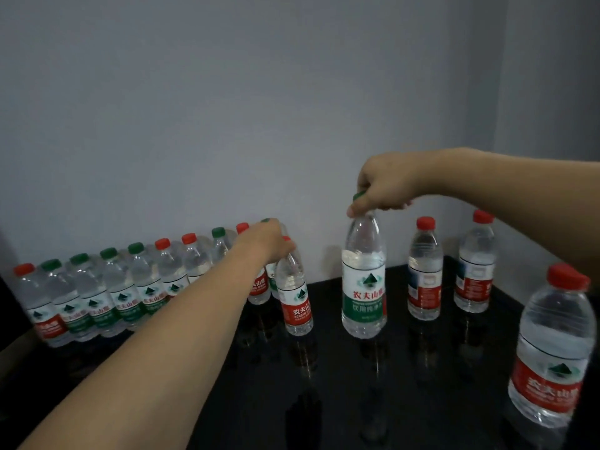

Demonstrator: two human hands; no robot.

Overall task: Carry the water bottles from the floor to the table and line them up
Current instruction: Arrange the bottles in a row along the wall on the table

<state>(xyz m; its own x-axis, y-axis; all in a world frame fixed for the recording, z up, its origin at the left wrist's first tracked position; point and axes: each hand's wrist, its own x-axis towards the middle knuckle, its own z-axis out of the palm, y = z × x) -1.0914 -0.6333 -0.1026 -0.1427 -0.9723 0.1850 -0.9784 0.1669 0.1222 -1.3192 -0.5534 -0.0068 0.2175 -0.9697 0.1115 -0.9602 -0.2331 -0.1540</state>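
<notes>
A long row of water bottles (107, 293) with red and green caps stands along the wall on the dark table (341, 401). My left hand (266, 238) grips the cap of a red-label bottle (296, 297) at the row's right end. My right hand (383, 186) holds a taller green-label bottle (363, 287) by its green cap; its base is at or just above the tabletop. Three red-cap bottles stand apart to the right: one (424, 271), another (474, 264) near the corner, and a close one (552, 349) by the right edge.
A plain grey wall (259, 108) rises right behind the table, with a corner at the right. The glossy table surface reflects the bottles. The table's left edge shows at the lower left.
</notes>
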